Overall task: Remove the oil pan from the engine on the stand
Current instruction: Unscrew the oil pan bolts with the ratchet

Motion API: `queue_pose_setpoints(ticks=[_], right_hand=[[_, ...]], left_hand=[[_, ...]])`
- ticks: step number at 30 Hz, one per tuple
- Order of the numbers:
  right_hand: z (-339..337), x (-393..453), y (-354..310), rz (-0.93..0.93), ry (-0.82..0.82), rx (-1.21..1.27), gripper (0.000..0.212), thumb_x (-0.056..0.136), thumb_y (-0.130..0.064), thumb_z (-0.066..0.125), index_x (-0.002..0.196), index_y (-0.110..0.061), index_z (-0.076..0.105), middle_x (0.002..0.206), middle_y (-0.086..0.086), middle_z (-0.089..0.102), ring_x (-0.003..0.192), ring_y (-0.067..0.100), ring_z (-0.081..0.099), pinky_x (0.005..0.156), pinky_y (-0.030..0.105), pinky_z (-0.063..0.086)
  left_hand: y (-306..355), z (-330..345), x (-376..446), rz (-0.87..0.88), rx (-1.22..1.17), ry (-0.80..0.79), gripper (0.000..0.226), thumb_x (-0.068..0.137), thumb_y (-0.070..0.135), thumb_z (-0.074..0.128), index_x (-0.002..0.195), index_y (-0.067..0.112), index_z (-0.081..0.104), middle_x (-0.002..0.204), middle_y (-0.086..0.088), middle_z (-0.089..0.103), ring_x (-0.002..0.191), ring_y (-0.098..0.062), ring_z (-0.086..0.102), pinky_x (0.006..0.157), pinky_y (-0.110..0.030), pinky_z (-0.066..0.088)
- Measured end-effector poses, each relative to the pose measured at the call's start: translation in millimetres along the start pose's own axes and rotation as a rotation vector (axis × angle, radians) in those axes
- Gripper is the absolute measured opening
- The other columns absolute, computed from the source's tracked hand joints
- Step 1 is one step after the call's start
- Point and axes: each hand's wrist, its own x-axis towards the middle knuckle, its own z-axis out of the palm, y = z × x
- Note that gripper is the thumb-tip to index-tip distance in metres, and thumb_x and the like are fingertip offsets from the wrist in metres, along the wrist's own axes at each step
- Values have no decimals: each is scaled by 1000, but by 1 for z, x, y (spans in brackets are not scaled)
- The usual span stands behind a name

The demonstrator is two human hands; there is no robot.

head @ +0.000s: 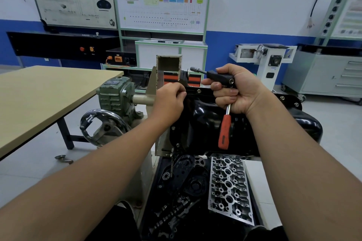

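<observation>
Several bolts are showing along the oil pan [203, 121] flange, its long axis running left-right just below both hands. Left hand [170, 97] is pinching at the far-left rim, nearer; right hand [238, 92] is gripping a ratchet [225, 123].

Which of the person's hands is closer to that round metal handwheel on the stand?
Left. The left hand pinches at the black oil pan's rim, just above and right of the handwheel. The right hand, holding a ratchet, is farther right.
</observation>
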Motion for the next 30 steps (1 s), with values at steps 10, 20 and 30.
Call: queue_pose_setpoints(ticks=[10, 20, 30], right_hand=[[-3, 2, 1, -1, -6, 17, 34, 93, -27, 51, 100, 5, 62, 61, 0, 49, 29, 3, 28, 28, 17, 24], [-5, 3, 1, -30, -11, 17, 40, 81, -27, 58, 104, 6, 62, 61, 0, 49, 29, 3, 28, 27, 18, 25], [30, -2, 15, -115, -23, -112, 32, 96, -26, 45, 101, -1, 66, 59, 1, 48, 29, 4, 24, 32, 14, 20]], left_hand=[[9, -3, -14, -106, -261, 1, 9, 100, 7, 59, 92, 9, 63, 81, 3, 60, 75, -14, 56, 68, -24, 45], [37, -18, 12, -928, -1378, 85, 9, 101, -3, 57, 103, -5, 65, 79, -15, 69, 62, -15, 67, 55, -19, 56], [43, -36, 14, -968, -1462, -51, 10, 101, -3, 58, 111, -2, 61, 98, -19, 65, 70, -15, 65, 57, -16, 58]])
